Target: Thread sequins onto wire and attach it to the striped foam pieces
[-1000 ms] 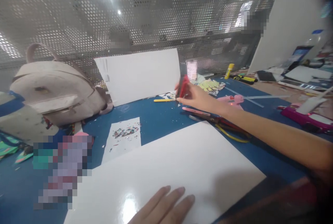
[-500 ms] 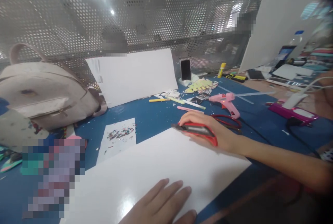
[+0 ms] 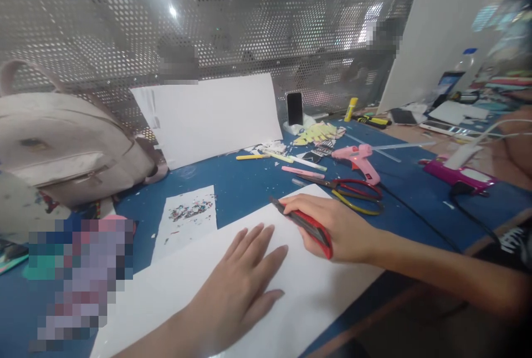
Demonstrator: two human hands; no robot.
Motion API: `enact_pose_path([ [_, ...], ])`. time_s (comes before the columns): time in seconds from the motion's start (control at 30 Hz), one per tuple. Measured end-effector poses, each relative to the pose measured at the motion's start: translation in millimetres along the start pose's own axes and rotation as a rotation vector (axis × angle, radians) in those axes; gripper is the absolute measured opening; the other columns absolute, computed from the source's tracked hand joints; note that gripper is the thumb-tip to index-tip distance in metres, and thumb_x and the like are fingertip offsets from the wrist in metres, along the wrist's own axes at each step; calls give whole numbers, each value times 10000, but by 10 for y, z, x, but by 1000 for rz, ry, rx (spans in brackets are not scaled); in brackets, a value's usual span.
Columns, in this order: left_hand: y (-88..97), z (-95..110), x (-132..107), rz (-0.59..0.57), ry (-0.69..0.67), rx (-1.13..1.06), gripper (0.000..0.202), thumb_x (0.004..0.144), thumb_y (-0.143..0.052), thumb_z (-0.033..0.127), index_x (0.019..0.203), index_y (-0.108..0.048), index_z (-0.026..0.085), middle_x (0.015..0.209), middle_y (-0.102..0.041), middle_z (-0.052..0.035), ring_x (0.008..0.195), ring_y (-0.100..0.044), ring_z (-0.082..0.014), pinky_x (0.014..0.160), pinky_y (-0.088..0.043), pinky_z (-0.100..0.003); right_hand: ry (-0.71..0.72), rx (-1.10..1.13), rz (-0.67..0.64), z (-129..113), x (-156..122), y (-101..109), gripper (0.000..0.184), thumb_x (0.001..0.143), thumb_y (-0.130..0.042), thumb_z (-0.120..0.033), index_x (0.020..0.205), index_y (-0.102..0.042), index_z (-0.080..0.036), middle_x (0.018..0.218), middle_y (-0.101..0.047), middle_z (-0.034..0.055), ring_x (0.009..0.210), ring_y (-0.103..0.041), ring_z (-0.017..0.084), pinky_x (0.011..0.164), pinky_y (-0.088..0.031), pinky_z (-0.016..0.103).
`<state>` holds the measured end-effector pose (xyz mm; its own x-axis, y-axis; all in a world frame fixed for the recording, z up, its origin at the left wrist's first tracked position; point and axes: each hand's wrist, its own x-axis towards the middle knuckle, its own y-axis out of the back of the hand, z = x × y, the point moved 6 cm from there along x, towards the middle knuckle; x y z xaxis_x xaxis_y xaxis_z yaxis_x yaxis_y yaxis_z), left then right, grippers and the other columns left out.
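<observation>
A large white sheet (image 3: 183,286) lies on the blue table (image 3: 249,186) in front of me. My left hand (image 3: 245,280) lies flat on it with fingers spread, pressing it down. My right hand (image 3: 336,228) is closed round a red and black utility knife (image 3: 305,224), whose tip rests near the sheet's far edge. Just beyond that hand lie red and yellow scissors (image 3: 353,192) and a pink glue gun (image 3: 359,159).
A beige backpack (image 3: 62,147) sits at the left. A white board (image 3: 211,117) leans on the perforated metal screen. A small paper with glitter scraps (image 3: 187,216), pens (image 3: 301,171), a phone (image 3: 295,108) and a magenta device (image 3: 457,172) lie around.
My right hand brought the knife back from the far side of the table down onto the sheet. My left hand slid further up the sheet. The view shifted slightly.
</observation>
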<state>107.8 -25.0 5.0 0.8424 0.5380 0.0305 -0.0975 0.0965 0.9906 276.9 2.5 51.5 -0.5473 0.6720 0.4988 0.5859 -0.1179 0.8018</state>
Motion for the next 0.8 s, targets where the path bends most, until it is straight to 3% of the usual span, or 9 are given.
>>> enact_pose_path([
  [0.23,20,-6,18,14,10,-62,485,997,-393,382,1460,-359,243,1573,-282,-152,1457,-210,-356,1114,-283,-637,133,-157,8,-145,-94,-111,224,848,-530,-154,1054,-612,-127,1207,-644,170,1077,-650,249,888,-564,375],
  [0.4,31,-4,24,13,12,-87,472,991,-402,353,1449,-369,247,1564,-301,-146,1455,-225,-343,1120,-278,-628,224,-238,12,-207,-149,-170,260,834,-508,-124,1074,-593,-73,1204,-637,219,1074,-645,273,867,-573,399],
  [0.8,13,2,32,38,58,-101,412,953,-373,211,1362,-420,210,1555,-307,-117,1451,-234,-309,1141,-270,-582,264,-278,-44,-300,-217,-202,240,826,-500,-87,1028,-618,-35,1186,-633,255,1094,-630,306,846,-575,406],
])
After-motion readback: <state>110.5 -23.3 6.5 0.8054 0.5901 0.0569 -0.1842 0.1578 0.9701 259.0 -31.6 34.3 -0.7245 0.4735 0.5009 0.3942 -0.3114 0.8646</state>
